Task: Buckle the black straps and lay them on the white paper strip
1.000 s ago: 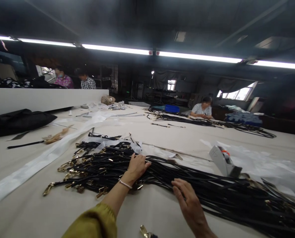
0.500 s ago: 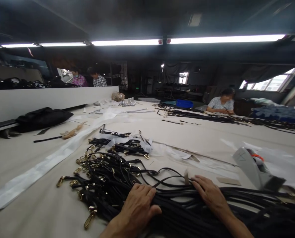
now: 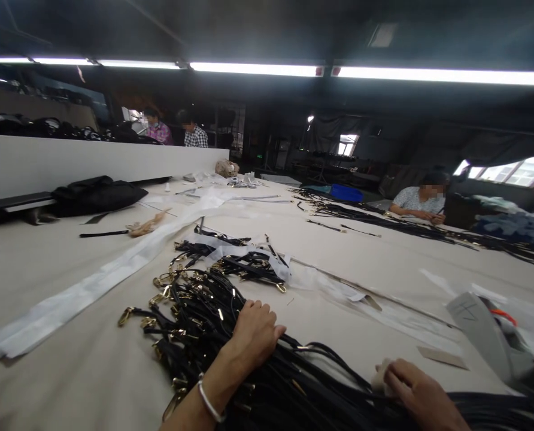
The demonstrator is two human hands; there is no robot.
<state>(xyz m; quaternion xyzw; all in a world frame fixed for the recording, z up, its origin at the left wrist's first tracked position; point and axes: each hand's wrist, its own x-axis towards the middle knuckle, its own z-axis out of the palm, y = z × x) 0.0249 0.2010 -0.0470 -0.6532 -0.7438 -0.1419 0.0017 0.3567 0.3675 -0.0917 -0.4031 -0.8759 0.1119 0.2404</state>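
Observation:
A thick bundle of black straps [image 3: 321, 371] with gold-coloured snap hooks lies across the near table, the hooks gathered at its left end. My left hand [image 3: 257, 332], a silver bangle at its wrist, is closed over the bundle just right of the hooks. Farther right, my right hand [image 3: 417, 386] curls its fingers at the straps' upper edge. A pale beige piece [image 3: 381, 374] shows at its fingertips; I cannot make out its kind. Beyond my left hand lies a smaller bunch of black straps [image 3: 249, 266] partly covered by a whitish strip.
A long white strip [image 3: 91, 287] runs along the left of the table [image 3: 69, 383]. A grey dispenser-like object [image 3: 478, 335] stands at right, near a flat brown piece [image 3: 442, 357]. More straps [image 3: 375, 218] lie farther back, beside a seated person [image 3: 417, 200]. Two people sit behind the white partition [image 3: 91, 158].
My left hand has closed round the straps and moved slightly up. The right hand has shifted right and nearer me, fingers now curled. The loose looping straps are drawn together; the view has shifted.

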